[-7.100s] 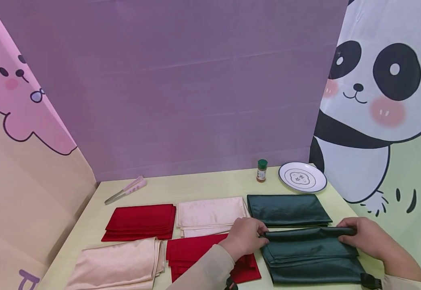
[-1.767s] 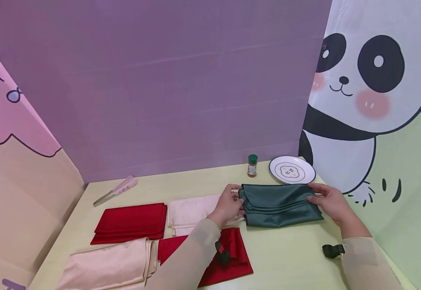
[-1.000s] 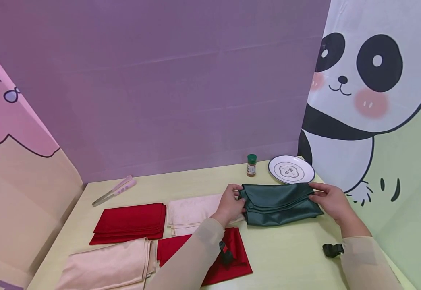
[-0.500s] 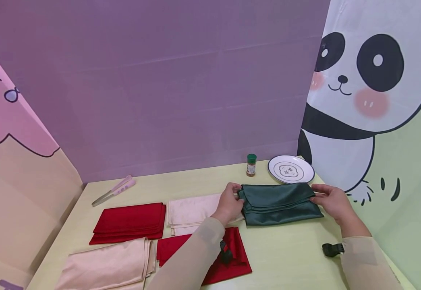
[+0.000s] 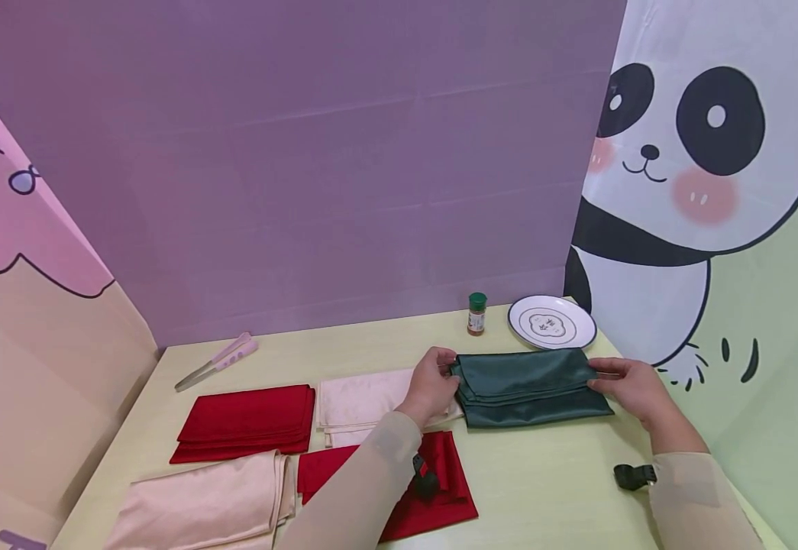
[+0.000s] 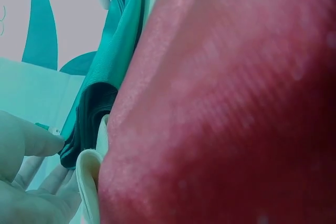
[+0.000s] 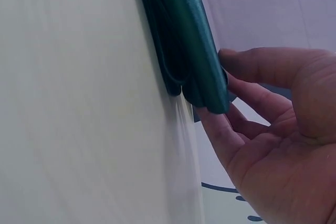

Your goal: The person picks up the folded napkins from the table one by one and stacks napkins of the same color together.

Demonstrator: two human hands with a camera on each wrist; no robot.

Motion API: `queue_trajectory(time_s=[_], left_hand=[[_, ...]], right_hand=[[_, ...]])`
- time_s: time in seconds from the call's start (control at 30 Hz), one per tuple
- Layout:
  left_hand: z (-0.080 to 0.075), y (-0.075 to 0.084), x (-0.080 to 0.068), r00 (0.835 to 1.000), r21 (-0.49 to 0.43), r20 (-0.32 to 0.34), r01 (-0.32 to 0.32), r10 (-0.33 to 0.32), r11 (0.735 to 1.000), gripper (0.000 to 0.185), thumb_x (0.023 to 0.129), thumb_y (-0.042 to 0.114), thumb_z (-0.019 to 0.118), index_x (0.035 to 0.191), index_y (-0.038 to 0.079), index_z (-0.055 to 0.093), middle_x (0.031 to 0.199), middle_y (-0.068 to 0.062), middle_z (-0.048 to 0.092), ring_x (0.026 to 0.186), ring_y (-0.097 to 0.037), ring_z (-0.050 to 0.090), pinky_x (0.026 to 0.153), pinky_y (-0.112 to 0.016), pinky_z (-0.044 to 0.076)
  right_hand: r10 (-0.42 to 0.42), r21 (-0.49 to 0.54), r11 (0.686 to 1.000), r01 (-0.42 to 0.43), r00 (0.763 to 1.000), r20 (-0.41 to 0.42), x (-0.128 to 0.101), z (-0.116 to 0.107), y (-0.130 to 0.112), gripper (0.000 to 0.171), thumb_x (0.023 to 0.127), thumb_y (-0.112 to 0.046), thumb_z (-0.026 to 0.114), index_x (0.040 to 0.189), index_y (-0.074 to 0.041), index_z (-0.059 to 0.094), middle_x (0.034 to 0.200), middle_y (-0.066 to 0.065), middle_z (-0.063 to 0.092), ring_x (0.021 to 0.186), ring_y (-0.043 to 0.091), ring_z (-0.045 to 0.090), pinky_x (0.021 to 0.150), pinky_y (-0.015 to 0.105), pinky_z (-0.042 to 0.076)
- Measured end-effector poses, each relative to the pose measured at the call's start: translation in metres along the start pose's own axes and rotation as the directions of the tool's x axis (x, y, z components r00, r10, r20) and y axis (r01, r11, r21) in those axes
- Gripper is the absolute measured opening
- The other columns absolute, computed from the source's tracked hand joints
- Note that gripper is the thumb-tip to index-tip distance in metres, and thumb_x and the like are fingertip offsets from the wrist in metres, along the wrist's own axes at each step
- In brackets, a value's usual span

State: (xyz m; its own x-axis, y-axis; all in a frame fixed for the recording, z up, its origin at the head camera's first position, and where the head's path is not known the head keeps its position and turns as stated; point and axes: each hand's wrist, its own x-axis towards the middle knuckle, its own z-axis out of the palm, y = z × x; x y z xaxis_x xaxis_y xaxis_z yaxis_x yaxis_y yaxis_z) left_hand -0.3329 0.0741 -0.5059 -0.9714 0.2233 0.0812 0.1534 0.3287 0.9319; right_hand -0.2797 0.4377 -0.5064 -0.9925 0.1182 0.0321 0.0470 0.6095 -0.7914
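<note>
A folded dark green satin cloth lies at the right of the table, just before the plate, its layers stacked with a lower green strip showing along the near side. My left hand pinches its left end between thumb and fingers; in the left wrist view the cloth's folded layers sit at the thumb tip. At the right end my right hand holds the edge, thumb above and fingers behind, as the right wrist view shows beside the green folds. A folded pale pink cloth lies left of the green one, partly behind my left hand.
A folded red cloth and a pale pink cloth lie at left. Another red cloth lies under my left forearm. Pink-handled scissors, a green-capped jar and a white plate stand along the back.
Since the first frame, the nearer green cloth has moved away from me onto the rear one, both hands carrying it. During the last second the hands and cloth have barely shifted.
</note>
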Motion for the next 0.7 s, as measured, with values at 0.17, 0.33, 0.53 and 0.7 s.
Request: queue_trajectory(time_s=[0.17, 0.33, 0.53, 0.7], left_hand=[[-0.0016, 0.003, -0.0025, 1.0, -0.022, 0.017, -0.003, 0.004, 1.0, 0.037, 0.098, -0.003, 0.068, 0.132, 0.008, 0.06, 0.135, -0.011, 0.063, 0.126, -0.03, 0.06, 0.106, -0.04, 0.051], [-0.0018, 0.0022, -0.0025, 0.999, -0.029, 0.033, 0.002, -0.001, 1.0, 0.038, 0.097, -0.004, 0.07, 0.131, 0.008, 0.061, 0.135, -0.009, 0.063, 0.126, -0.03, 0.061, 0.105, -0.038, 0.052], [-0.0044, 0.0016, -0.0021, 0.999, -0.024, 0.037, -0.006, 0.007, 1.0, 0.037, 0.097, -0.004, 0.069, 0.131, 0.009, 0.062, 0.133, -0.009, 0.063, 0.126, -0.028, 0.061, 0.107, -0.038, 0.051], [-0.0098, 0.0034, -0.0049, 0.999, -0.042, 0.042, -0.014, 0.016, 0.999, 0.037, 0.098, -0.002, 0.068, 0.134, 0.007, 0.061, 0.134, -0.013, 0.062, 0.128, -0.03, 0.06, 0.109, -0.04, 0.049]], right_hand=[[-0.011, -0.009, 1.0, 0.011, 1.0, 0.016, -0.0017, -0.0015, 0.0006, 0.053, 0.097, -0.016, 0.076, 0.139, 0.01, 0.059, 0.14, 0.033, 0.059, 0.123, 0.04, 0.058, 0.077, 0.016, 0.05], [-0.011, -0.027, 1.0, 0.012, 0.999, 0.034, -0.002, -0.0017, 0.0005, 0.055, 0.096, -0.02, 0.078, 0.139, 0.01, 0.059, 0.136, 0.031, 0.062, 0.117, 0.032, 0.061, 0.079, 0.018, 0.05], [-0.005, -0.033, 0.999, 0.006, 0.999, 0.039, -0.0027, -0.0016, -0.002, 0.057, 0.096, -0.021, 0.077, 0.139, 0.011, 0.058, 0.136, 0.032, 0.061, 0.116, 0.034, 0.062, 0.079, 0.021, 0.052], [-0.006, -0.034, 0.999, 0.006, 1.0, 0.0, -0.0053, -0.0017, -0.005, 0.059, 0.098, -0.023, 0.076, 0.141, 0.011, 0.056, 0.138, 0.032, 0.06, 0.117, 0.034, 0.064, 0.078, 0.019, 0.052]])
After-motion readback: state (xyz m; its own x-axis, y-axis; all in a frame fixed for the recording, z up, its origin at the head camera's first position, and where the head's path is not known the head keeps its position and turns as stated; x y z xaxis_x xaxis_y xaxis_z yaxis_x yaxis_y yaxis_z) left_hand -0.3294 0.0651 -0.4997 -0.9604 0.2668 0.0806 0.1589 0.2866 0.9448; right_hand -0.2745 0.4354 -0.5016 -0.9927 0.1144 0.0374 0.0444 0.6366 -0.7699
